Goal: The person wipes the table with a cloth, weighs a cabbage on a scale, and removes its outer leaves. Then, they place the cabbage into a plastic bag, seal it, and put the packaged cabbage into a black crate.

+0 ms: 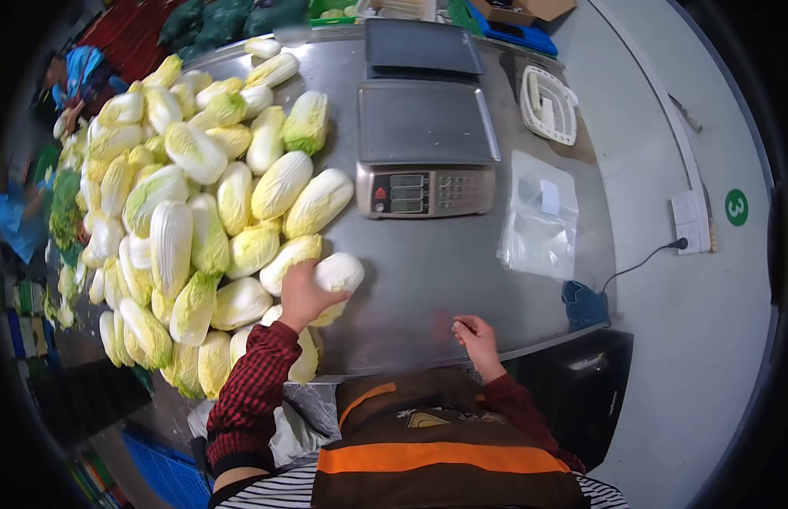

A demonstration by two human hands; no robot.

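Note:
My left hand [304, 297] is closed on a napa cabbage [340, 272] at the near right edge of a large heap of napa cabbages [171, 246]. Its thumb lies along the cabbage's near side, and the other fingers are partly hidden. Over the bare steel near the table's front edge is my right hand [477, 343], fingers curled together with nothing visible in them. A digital scale [428, 127] with a flat metal pan stands beyond both hands, its keypad and display towards me.
Clear plastic bags [538, 225] lie on the table's right side, with a white basket [548, 106] behind them. A blue cloth-like item [585, 304] sits at the right edge by a plugged-in cord. Another person [80, 75] is beyond the heap at far left.

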